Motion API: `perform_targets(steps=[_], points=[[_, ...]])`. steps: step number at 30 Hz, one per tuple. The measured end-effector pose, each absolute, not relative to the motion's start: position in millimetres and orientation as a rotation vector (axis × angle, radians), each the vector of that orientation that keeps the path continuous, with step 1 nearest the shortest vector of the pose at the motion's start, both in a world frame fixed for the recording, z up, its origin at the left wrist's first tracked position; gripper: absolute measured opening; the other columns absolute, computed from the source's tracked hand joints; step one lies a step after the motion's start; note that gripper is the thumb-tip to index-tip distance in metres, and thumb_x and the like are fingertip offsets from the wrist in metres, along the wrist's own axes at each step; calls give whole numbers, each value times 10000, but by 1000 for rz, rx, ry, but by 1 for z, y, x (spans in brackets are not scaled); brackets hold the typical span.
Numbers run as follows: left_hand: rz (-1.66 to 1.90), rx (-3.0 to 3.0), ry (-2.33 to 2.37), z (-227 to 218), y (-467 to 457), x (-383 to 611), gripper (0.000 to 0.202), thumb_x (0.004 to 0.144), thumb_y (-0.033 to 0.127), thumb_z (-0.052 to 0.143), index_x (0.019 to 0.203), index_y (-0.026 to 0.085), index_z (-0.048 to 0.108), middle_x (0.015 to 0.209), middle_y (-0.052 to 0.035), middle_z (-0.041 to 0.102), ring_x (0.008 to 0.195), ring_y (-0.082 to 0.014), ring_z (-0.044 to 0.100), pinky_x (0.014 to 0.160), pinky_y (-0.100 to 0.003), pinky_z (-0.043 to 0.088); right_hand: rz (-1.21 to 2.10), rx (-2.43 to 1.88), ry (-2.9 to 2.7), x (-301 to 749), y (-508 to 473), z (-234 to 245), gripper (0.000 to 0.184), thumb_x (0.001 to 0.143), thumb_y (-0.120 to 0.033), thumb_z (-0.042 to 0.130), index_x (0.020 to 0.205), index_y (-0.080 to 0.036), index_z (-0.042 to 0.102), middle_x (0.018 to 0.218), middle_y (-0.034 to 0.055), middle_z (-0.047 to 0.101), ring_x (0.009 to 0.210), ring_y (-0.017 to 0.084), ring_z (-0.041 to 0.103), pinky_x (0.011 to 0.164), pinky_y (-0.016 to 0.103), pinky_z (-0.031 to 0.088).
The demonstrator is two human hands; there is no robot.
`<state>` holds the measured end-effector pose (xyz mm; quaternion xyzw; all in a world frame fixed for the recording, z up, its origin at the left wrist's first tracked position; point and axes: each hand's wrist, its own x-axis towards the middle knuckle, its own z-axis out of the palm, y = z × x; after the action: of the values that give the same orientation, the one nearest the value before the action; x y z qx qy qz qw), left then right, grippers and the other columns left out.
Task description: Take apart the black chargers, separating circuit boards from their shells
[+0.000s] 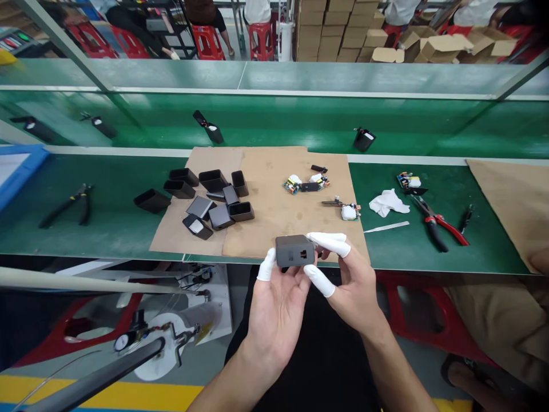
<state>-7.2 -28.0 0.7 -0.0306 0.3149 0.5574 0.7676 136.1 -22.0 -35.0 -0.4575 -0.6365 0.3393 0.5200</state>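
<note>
My left hand (274, 300) and my right hand (347, 280) together hold a small dark grey plastic box (294, 250) just in front of the bench edge. White finger cots cover my left thumb and two right fingers. The right fingers pinch the box's right end, the left palm cups it from below. On the brown cardboard sheet (274, 217) lies a pile of several black plastic housings (210, 200), and further right small circuit boards (306, 183) with white parts.
Black pliers (71, 203) lie at the left, red-handled pliers (440, 223), a white cloth (388, 201) and a thin metal strip (386, 228) at the right. More black housings ride the green belt (278, 123) behind. Another person's knee shows at the far right.
</note>
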Motion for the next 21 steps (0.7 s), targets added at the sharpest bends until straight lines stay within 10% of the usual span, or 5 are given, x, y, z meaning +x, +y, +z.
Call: perform_targets(steps=[21], points=[[1491,523,1001,-25,-57,-5,492,825,430,906,1243,246,722,1250,-79,752,1213,-265,712,1106,-384,559,914,-813,-1589,137,-12,-32,510,1058,-140,594,1529,-338,602,1495,79,673,1402,268,599,1180,519,526]])
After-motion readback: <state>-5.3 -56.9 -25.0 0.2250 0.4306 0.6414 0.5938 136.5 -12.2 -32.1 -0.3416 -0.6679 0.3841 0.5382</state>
